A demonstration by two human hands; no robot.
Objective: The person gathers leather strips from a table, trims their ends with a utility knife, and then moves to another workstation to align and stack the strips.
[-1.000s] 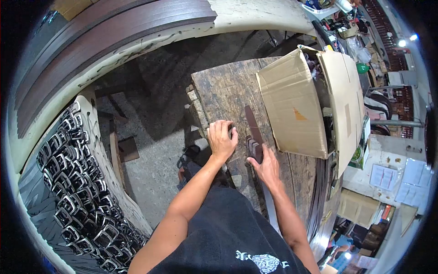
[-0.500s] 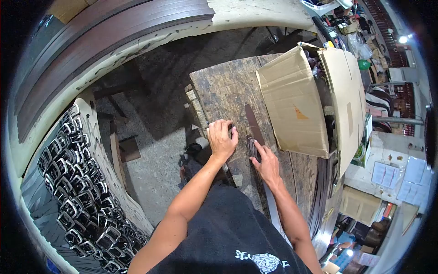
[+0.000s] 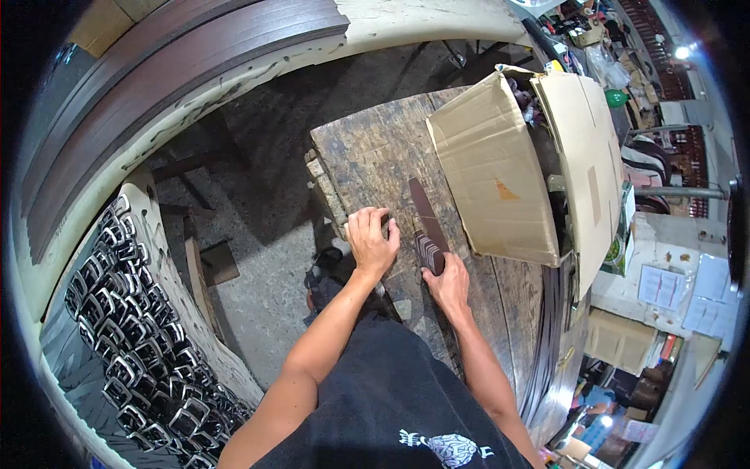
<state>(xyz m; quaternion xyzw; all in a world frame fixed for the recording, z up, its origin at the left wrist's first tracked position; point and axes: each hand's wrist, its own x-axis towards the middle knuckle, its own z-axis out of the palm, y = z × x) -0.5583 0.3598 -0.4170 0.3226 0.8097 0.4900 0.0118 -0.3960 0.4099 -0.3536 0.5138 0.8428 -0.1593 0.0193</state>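
Note:
My right hand [image 3: 448, 283] is closed around the near part of a fanned stack of short dark-brown leather strips [image 3: 430, 252], its pale edges showing toward the left. Just beyond it, a longer brown leather strip [image 3: 425, 209] with a pointed end lies on the worn wooden bench [image 3: 375, 152]. Near the bench's left edge is my left hand [image 3: 373, 241], fingers curled and thumb bent toward them. Something dark shows between thumb and fingers there, too small to name.
A large open cardboard box [image 3: 500, 176] stands on the bench at the right, with long dark straps [image 3: 548, 336] beside it. Metal buckles on dark straps [image 3: 148, 336] crowd a cream surface at left. Long brown leather strips [image 3: 195, 86] are stacked at upper left.
My right hand has moved slightly toward me and closed round the stack, which now shows fanned out. My left hand stays curled near the bench edge. The whole view has shifted a little.

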